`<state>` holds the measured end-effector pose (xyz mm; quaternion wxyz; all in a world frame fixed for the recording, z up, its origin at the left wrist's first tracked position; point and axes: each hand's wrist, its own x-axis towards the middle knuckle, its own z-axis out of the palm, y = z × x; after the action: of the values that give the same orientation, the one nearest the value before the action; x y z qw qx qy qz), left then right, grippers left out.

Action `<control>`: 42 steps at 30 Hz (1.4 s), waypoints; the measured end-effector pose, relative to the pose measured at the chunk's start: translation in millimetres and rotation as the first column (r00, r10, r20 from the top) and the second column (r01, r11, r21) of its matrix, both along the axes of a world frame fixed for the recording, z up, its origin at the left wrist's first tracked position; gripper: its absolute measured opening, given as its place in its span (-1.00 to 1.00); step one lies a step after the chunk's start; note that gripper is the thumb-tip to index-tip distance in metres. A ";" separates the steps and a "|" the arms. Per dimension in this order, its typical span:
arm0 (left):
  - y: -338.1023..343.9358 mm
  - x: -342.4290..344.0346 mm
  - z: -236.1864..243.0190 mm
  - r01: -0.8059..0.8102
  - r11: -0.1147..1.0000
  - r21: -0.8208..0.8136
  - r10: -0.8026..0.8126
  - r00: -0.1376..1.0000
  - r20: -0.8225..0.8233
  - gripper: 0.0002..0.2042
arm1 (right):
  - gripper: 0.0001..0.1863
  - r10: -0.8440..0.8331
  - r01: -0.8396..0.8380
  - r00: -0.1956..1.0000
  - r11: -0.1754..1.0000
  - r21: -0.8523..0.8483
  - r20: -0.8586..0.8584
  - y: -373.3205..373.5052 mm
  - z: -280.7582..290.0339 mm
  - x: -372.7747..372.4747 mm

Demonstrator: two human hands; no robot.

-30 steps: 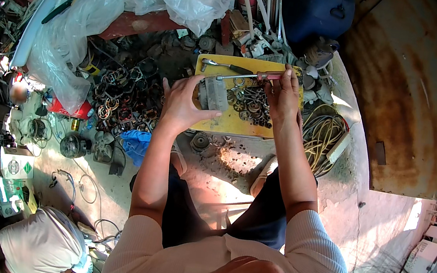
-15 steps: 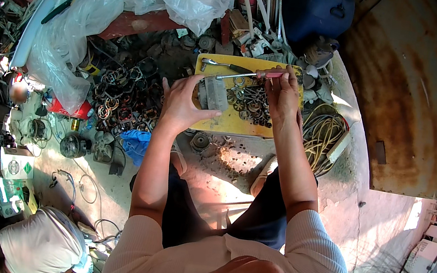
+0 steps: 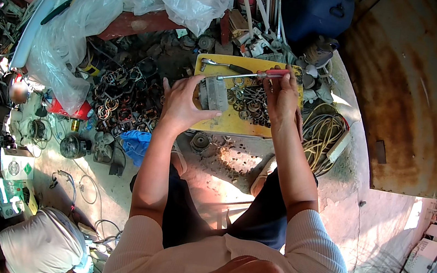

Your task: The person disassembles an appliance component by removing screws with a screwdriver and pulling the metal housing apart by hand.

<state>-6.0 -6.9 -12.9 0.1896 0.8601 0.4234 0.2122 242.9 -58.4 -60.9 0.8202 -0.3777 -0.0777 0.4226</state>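
Work appears unfinished: the left hand (image 3: 181, 104) braces a gray housing (image 3: 216, 95) on the left of the yellow table (image 3: 233, 126); the right hand (image 3: 285, 100) grips a red-handled tool (image 3: 247, 76) at the housing's far edge, beside loose metal parts (image 3: 255, 106).

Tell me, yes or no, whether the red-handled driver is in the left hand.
No, the right hand grips the red-handled driver, while the left hand is at the grey metal part.
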 end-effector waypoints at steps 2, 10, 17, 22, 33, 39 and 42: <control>-0.1 -0.7 0.1 -0.004 1.000 -0.004 0.004 1.000 -0.005 -0.08 | -0.59 0.006 -0.003 1.000 0.994 -0.106 0.027 -1.8 13.4 -4.8; 1.4 -1.3 -0.4 0.004 1.000 0.013 -0.004 1.000 0.011 -0.08 | -0.57 -0.050 0.049 0.998 0.997 -0.052 -0.024 1.9 8.7 -2.6; -0.5 -2.1 2.4 0.052 0.998 0.023 -0.051 0.998 -0.029 -0.10 | -0.80 0.027 -0.033 0.996 0.997 -0.070 -0.085 -1.1 7.4 24.5; -4.2 1.1 5.3 0.078 0.994 -0.081 -0.077 0.997 0.020 -0.13 | -0.75 0.520 -0.456 0.849 0.812 -0.364 0.096 -4.9 24.6 -18.1; -7.2 5.2 6.2 0.118 0.991 -0.070 -0.117 0.993 0.016 -0.12 | -0.78 0.481 -0.310 0.719 0.868 -0.388 0.502 -1.3 6.4 -58.5; -7.8 3.2 5.4 0.110 0.991 -0.074 -0.109 0.994 0.019 -0.11 | -0.78 0.527 -0.265 0.684 0.824 -0.501 0.505 -6.8 22.0 -28.8; -7.6 1.5 4.8 0.111 0.991 -0.070 -0.109 0.994 0.031 -0.11 | -0.74 0.669 -0.114 0.402 0.714 -0.691 0.625 -9.5 21.9 -5.1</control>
<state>-4.5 -14.5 -8.1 0.2375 0.8719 0.3800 0.1975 237.8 -67.8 -39.0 0.3951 -0.7176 -0.4341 0.3748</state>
